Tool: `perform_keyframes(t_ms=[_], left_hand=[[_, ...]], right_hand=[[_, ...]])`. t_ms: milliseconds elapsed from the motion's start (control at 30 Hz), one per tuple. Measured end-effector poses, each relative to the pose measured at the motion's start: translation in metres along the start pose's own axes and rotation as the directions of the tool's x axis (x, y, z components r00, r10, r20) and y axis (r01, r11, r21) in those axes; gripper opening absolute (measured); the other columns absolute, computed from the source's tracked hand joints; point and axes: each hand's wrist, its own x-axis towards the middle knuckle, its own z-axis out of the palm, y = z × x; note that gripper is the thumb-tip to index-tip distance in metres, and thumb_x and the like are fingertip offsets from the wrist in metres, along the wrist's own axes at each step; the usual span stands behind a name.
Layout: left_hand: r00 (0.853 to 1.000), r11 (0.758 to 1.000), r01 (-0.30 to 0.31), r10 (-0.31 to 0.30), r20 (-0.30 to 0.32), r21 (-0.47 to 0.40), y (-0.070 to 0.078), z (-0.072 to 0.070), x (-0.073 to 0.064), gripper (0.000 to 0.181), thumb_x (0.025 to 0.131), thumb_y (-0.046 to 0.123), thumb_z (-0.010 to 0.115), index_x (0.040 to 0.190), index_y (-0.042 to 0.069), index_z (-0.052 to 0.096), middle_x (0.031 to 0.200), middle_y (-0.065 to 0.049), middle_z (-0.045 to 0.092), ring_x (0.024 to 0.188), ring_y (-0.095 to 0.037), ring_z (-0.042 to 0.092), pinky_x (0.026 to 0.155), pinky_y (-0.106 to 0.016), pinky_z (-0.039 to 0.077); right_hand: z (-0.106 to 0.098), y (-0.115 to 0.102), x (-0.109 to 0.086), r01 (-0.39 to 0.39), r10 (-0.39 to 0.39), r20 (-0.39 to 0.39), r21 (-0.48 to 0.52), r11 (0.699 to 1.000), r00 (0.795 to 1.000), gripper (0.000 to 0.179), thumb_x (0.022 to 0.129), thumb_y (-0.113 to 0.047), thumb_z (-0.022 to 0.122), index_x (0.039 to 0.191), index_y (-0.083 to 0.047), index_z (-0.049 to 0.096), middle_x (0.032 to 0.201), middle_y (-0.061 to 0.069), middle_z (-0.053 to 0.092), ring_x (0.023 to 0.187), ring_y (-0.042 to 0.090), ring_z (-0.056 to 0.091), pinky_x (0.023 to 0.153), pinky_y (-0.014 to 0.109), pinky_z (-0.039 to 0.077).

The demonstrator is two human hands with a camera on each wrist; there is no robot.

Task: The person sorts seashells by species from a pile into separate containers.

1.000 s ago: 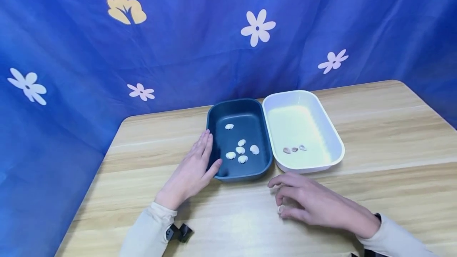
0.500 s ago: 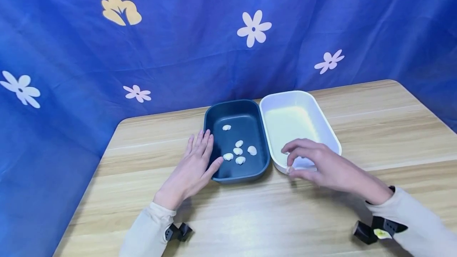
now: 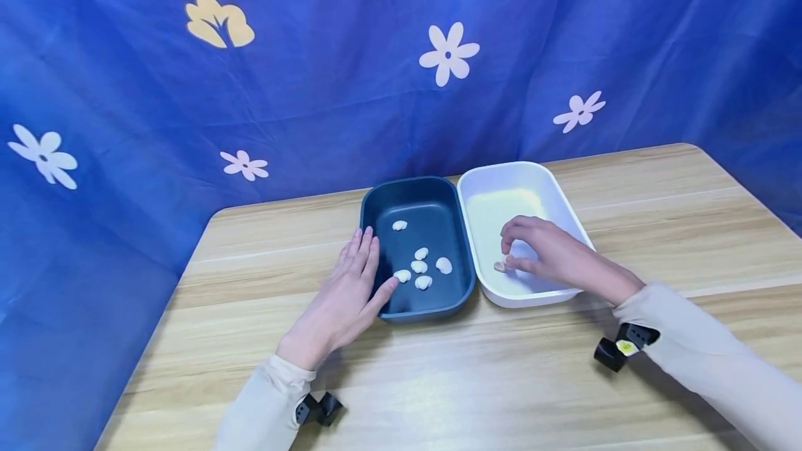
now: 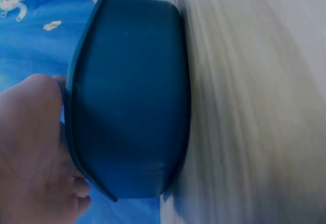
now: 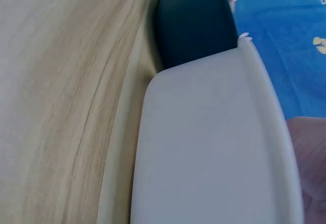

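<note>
My left hand point(image 3: 341, 298) lies with straight fingers over the left rim of a dark blue tray point(image 3: 432, 312), its thumb over the near left corner. Inside that tray are several white seashells point(image 3: 423, 282). My right hand point(image 3: 545, 252) is inside the white tray point(image 3: 526, 296), fingers bent, and pinches a small pale seashell point(image 3: 506, 260) between thumb and fingertips, low over the floor. Just beside it lies a small brownish shell point(image 3: 499, 266); other shells there are hidden by the hand. Both wrist views show mostly the outer tray walls, with the fingertips hidden.
Both trays stand side by side, touching or nearly so, toward the back of a wooden table point(image 3: 426, 388). Behind the table hangs a blue curtain point(image 3: 338, 89) with flower prints. Each wrist carries a small black camera point(image 3: 610, 353).
My right hand has lifted the small shell from the table in front, carried it over the white tray's near rim and lowered it inside. The left hand stays at the dark tray.
</note>
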Motion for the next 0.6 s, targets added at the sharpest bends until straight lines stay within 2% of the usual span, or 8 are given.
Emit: perform_keyframes(t_ms=[233,400,600], left_hand=[[1.000,1.000,0.020,-0.020,0.005,-0.011,0.002,0.001,0.000,0.072,0.103,0.042,0.038,0.148,-0.011,0.021,0.157,-0.026,0.011,0.147,-0.035,0.003,0.119,-0.047,0.011],[1.000,1.000,0.002,-0.002,0.002,-0.009,0.001,0.003,0.000,0.066,0.101,0.030,0.043,0.147,-0.013,0.022,0.156,-0.028,0.012,0.146,-0.038,0.006,0.118,-0.048,0.012],[1.000,1.000,0.007,-0.007,0.009,-0.009,0.001,0.002,0.000,0.066,0.100,0.028,0.045,0.147,-0.012,0.021,0.156,-0.027,0.011,0.146,-0.037,0.004,0.118,-0.048,0.012]], right_hand=[[0.009,0.008,0.008,-0.035,0.036,0.048,-0.027,0.999,0.998,0.010,0.082,-0.011,0.076,0.086,-0.011,0.066,0.094,0.001,0.060,0.093,0.024,0.055,0.086,0.041,0.046],[0.010,0.012,0.012,0.001,0.002,0.046,-0.061,0.998,0.999,0.015,0.079,-0.004,0.077,0.081,-0.013,0.065,0.094,0.002,0.061,0.092,0.025,0.054,0.083,0.042,0.045],[0.010,0.015,0.015,0.036,-0.032,0.054,-0.077,0.996,0.998,0.020,0.076,0.001,0.077,0.076,-0.015,0.065,0.096,0.004,0.062,0.092,0.028,0.056,0.083,0.044,0.046]])
